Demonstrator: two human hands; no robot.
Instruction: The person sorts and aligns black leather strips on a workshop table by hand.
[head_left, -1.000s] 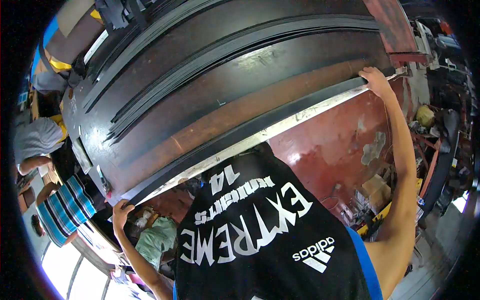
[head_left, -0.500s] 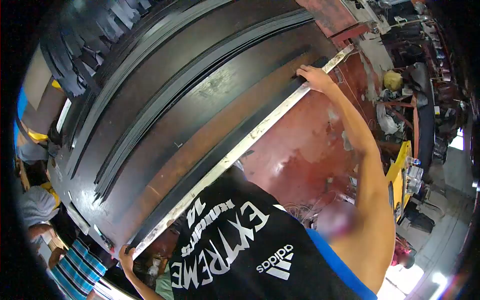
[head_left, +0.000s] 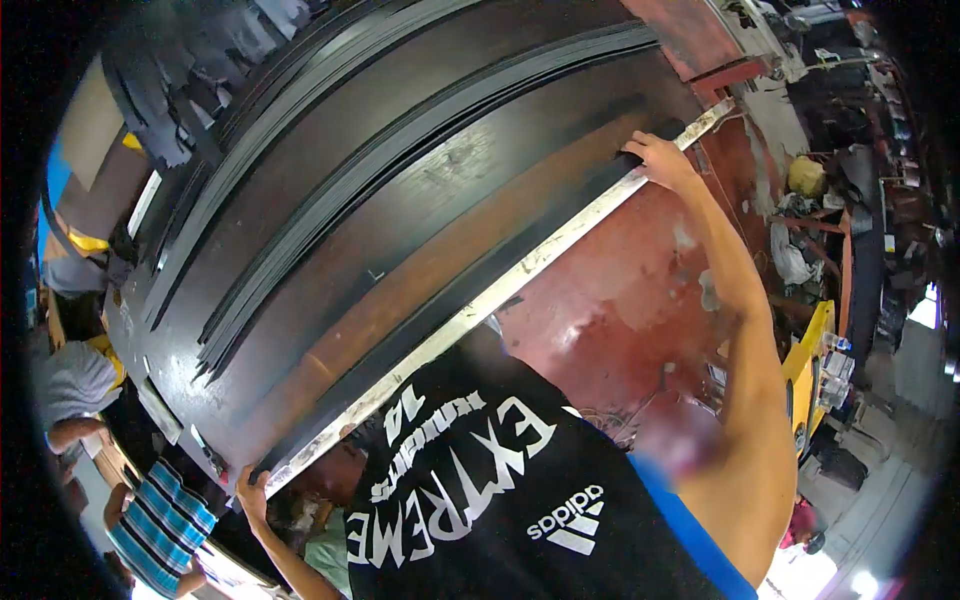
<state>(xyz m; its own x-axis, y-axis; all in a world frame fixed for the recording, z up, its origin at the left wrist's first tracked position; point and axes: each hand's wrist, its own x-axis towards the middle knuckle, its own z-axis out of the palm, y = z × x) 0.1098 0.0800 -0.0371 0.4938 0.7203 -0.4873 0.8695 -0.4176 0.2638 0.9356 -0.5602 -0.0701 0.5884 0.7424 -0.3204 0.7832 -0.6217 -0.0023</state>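
A long black strip [head_left: 480, 275], which looks like rubber or leather, lies along the table's pale, worn edge strip [head_left: 510, 285]. My right hand [head_left: 660, 162] grips its far end at the upper right, fingers curled over it. At the lower left, my left hand [head_left: 253, 490] closes on the near end, thumb and fingers at the table corner. Beside the strip, a brown band [head_left: 400, 275] runs across the dark tabletop [head_left: 330, 260]. Farther over lie bundles of thin black strips [head_left: 440, 115], roughly parallel to it.
Dark cut pieces [head_left: 180, 80] hang at the upper left. A small tool [head_left: 210, 455] lies near the left table edge. A person in a striped shirt [head_left: 165, 525] is at the lower left. A yellow machine part [head_left: 808, 370] stands at right, above the reddish floor [head_left: 600, 290].
The view has shifted slightly, so the table and my right hand appear a little farther right. Both hands keep their places on the black strip.
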